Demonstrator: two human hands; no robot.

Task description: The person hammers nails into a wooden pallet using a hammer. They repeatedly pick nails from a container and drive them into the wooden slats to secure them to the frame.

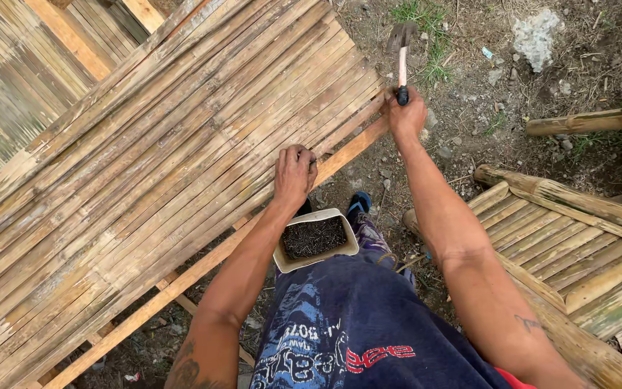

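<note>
Your right hand (pixel 406 115) is wrapped tight on the raised hammer (pixel 401 50) while your left hand (pixel 294 175) pinches a nail (too small to see well) on the bamboo panel (pixel 160 166), so a crooked swing could hit your fingers.

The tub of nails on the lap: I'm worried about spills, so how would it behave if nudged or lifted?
The tub of nails is heaped nearly full, so it is probably heavy for its size. It rests on a sloping thigh, unsupported by either hand, so it may tip.
</note>
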